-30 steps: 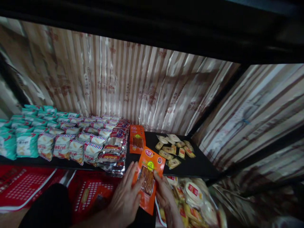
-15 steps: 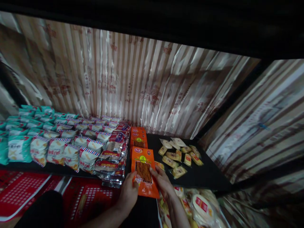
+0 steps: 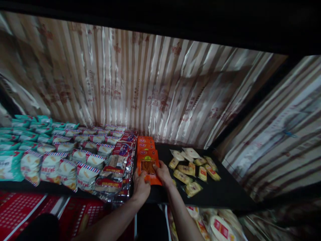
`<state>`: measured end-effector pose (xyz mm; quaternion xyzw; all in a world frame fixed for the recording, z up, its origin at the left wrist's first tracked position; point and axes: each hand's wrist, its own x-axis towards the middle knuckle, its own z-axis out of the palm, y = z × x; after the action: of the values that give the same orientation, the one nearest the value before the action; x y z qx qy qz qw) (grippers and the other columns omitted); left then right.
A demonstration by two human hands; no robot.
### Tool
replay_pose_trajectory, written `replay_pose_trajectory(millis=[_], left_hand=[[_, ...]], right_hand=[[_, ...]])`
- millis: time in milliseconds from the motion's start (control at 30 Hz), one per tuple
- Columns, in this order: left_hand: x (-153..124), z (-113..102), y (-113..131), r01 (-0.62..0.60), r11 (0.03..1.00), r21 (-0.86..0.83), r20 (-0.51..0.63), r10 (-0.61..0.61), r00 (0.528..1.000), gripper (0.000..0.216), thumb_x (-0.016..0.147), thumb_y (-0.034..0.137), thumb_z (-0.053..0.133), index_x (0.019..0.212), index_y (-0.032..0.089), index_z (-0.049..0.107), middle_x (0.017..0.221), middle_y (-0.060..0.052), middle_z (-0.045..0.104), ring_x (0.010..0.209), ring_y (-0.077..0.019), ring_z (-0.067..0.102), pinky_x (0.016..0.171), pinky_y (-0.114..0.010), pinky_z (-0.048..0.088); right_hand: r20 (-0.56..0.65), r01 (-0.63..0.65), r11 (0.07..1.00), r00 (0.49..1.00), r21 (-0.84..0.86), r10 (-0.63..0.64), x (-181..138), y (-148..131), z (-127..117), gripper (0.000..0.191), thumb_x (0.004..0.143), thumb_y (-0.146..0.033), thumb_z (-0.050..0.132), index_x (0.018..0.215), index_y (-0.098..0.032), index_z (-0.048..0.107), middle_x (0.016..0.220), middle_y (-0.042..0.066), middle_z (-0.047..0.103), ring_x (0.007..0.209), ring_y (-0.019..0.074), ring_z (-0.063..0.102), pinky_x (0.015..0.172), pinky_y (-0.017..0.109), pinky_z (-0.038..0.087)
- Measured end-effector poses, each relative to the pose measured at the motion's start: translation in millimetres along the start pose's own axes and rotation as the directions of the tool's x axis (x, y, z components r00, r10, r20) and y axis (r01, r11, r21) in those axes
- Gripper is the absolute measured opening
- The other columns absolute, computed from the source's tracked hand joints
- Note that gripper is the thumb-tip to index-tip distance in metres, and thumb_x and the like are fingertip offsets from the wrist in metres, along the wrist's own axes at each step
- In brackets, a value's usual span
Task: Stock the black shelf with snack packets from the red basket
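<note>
Both hands grip an orange snack packet (image 3: 148,160), which has a clear window showing brown sticks. My left hand (image 3: 141,185) pinches its lower left side, and my right hand (image 3: 162,172) has the right edge, thumb on top. The packet lies over the front of a row of like orange packets (image 3: 146,141) on the black shelf (image 3: 225,197). Directly left of it are stacked dark red and silver packets (image 3: 117,157). On the right, several small yellow wrapped snacks (image 3: 185,169) lie scattered.
White bags with striped tops (image 3: 52,165) and teal bags (image 3: 11,164) fill the shelf's left part. Red baskets (image 3: 20,211) stand below at left. Under the shelf at right sit packaged round flat foods (image 3: 220,227). A striped sheet (image 3: 130,80) hangs behind; a dark beam (image 3: 160,20) crosses above.
Both hands have moved the orange packet away from me, from the shelf's front edge back onto the row. The view has shifted slightly.
</note>
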<state>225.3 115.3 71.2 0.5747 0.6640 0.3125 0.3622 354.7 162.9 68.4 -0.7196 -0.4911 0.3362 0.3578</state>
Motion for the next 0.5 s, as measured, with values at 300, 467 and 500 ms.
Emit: replay_pose_trajectory(millis=[300, 467, 500], left_hand=[[16.4, 11.3, -2.1, -0.01, 1.0, -0.03, -0.062, 0.008, 0.998, 0.035, 0.064, 0.0, 0.054, 0.094, 0.013, 0.067, 0.135, -0.012, 0.049, 0.131, -0.027, 0.037, 0.112, -0.035, 0.025], [15.8, 13.2, -3.9, 0.013, 1.0, 0.012, -0.028, -0.012, 1.0, 0.04, 0.065, 0.003, 0.054, 0.103, 0.009, 0.065, 0.139, -0.014, 0.044, 0.134, -0.0292, 0.031, 0.114, -0.035, 0.021], [15.2, 13.7, -4.7, 0.011, 1.0, 0.021, -0.021, -0.01, 1.0, 0.041, 0.065, 0.003, 0.054, 0.105, 0.007, 0.064, 0.14, -0.015, 0.044, 0.135, -0.0296, 0.029, 0.114, -0.035, 0.02]], right_hand=[[-0.039, -0.001, 0.964, 0.999, -0.267, -0.01, 15.1, -7.0, -0.4, 0.048, 0.081, -0.024, 0.05, 0.127, -0.01, 0.047, 0.11, 0.014, 0.067, 0.103, 0.0219, 0.062, 0.087, 0.028, 0.044], [-0.037, 0.02, 0.934, 0.999, -0.355, -0.036, 15.3, -5.8, 2.4, 0.051, 0.082, -0.024, 0.05, 0.13, -0.009, 0.045, 0.108, 0.016, 0.067, 0.102, 0.0239, 0.062, 0.085, 0.029, 0.045], [-0.038, 0.025, 0.93, 0.998, -0.366, -0.041, 14.6, -4.2, 3.7, 0.049, 0.082, -0.024, 0.049, 0.129, -0.009, 0.046, 0.11, 0.017, 0.066, 0.104, 0.0245, 0.062, 0.086, 0.03, 0.045]])
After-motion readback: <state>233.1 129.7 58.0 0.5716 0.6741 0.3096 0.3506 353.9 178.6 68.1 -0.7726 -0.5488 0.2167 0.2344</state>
